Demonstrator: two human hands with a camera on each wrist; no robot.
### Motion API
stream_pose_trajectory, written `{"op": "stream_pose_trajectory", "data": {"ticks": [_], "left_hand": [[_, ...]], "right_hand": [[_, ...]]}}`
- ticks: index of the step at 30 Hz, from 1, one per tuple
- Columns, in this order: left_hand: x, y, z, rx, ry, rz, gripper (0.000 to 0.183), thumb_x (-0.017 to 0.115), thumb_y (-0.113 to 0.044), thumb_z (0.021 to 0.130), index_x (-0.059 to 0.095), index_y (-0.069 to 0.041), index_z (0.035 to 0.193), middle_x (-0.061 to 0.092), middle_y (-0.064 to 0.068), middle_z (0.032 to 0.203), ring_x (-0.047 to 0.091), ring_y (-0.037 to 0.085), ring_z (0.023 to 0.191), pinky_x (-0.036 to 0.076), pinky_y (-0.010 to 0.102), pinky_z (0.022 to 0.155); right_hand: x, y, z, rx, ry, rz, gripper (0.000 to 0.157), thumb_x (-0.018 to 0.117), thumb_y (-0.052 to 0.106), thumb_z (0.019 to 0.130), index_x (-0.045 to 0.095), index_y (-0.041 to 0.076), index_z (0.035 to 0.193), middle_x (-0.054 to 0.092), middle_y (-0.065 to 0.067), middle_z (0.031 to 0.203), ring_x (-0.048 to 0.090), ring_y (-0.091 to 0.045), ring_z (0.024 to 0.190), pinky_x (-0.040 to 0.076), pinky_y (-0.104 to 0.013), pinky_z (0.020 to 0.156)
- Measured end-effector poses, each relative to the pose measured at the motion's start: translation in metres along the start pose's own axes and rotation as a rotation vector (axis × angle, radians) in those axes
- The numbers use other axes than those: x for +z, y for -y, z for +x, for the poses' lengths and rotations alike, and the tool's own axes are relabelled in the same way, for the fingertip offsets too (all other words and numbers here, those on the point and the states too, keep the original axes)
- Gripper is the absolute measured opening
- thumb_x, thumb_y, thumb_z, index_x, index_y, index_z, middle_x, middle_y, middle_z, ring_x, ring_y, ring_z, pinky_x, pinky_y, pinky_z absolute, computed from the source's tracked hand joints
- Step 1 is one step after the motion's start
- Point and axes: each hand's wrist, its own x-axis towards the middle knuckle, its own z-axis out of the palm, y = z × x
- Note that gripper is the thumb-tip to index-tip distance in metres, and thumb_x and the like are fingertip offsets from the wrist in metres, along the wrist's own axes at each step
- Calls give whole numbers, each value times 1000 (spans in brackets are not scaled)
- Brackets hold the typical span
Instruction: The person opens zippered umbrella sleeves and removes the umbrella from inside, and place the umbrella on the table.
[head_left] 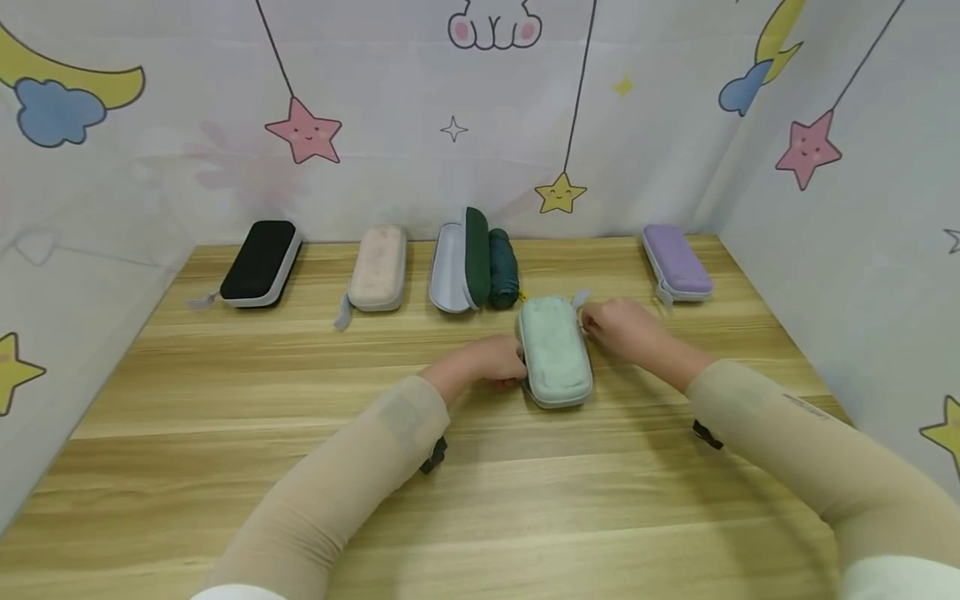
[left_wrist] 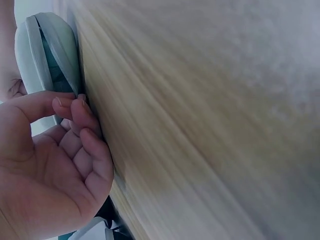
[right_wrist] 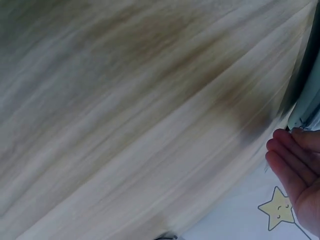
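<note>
A mint green zip case (head_left: 555,352) lies on the table between the two hands. Along its left side the zip seam gapes, and something dark teal (left_wrist: 54,62) shows inside. My left hand (head_left: 497,360) pinches the lower edge of that seam between thumb and fingertips. On the opposite side, my right hand (head_left: 621,327) pinches at the zip edge near the far right corner, where a grey pull tab (head_left: 581,298) sticks out. Exactly what the right fingertips grip is partly hidden in the right wrist view.
Along the back stand a black case (head_left: 259,262), a beige case (head_left: 378,268) and a purple case (head_left: 677,260). An opened dark green case (head_left: 476,258) leans beside a rolled dark teal folding umbrella (head_left: 503,268). Patterned cloth (head_left: 420,108) walls the table (head_left: 300,375) at back and sides.
</note>
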Motion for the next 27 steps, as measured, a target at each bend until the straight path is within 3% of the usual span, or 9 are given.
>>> {"op": "stream_pose_trajectory", "data": {"ticks": [6,9,11,14,17,19,22,27], "left_hand": [[-1,4,-3,39,12,-120,24,54,-4,89,54,-8,65,53,1,59,52,12,54,40,22,52],[-2,9,-4,71,43,-233,24,54,-4,90,55,-6,66,54,1,59,54,11,54,43,21,53],[-3,13,-3,94,80,-299,24,54,-4,91,56,-5,67,55,1,58,56,10,54,43,21,53],[-6,19,-2,113,132,-348,25,54,-6,95,57,-5,70,57,0,59,58,8,56,43,21,54],[-8,22,0,119,166,-385,22,52,-6,98,58,-4,76,57,-1,62,59,8,58,45,21,56],[-8,23,0,123,176,-414,20,51,-5,99,58,-3,80,57,-1,63,59,8,59,47,21,58],[-8,25,1,131,188,-449,19,50,-3,99,58,-1,83,57,0,64,60,8,61,48,20,59],[-8,28,2,138,200,-467,19,48,-2,100,58,0,84,58,1,65,61,9,62,47,20,59]], "right_hand": [[-4,7,7,95,46,-17,9,61,3,93,67,-1,98,70,-13,92,67,-29,85,54,-42,74],[-14,19,8,74,29,-41,15,64,10,93,67,1,105,70,-13,99,66,-29,89,53,-43,74],[-20,31,8,-26,3,-68,19,67,14,93,67,2,107,68,-11,102,65,-28,91,53,-43,75],[-22,47,9,-281,-22,-113,22,70,18,91,69,3,107,67,-11,106,63,-27,98,52,-42,82],[-14,57,9,-536,-37,-147,20,70,17,91,72,3,105,67,-10,108,61,-27,105,49,-42,91],[-9,61,9,-638,-21,-170,19,69,18,91,73,4,103,68,-10,110,61,-27,109,47,-43,94],[-4,62,8,-706,17,-190,19,66,19,92,74,5,102,68,-9,110,61,-25,110,45,-45,96],[-7,60,5,-705,53,-164,21,66,23,93,73,6,104,68,-7,109,61,-23,108,45,-45,96]]}}
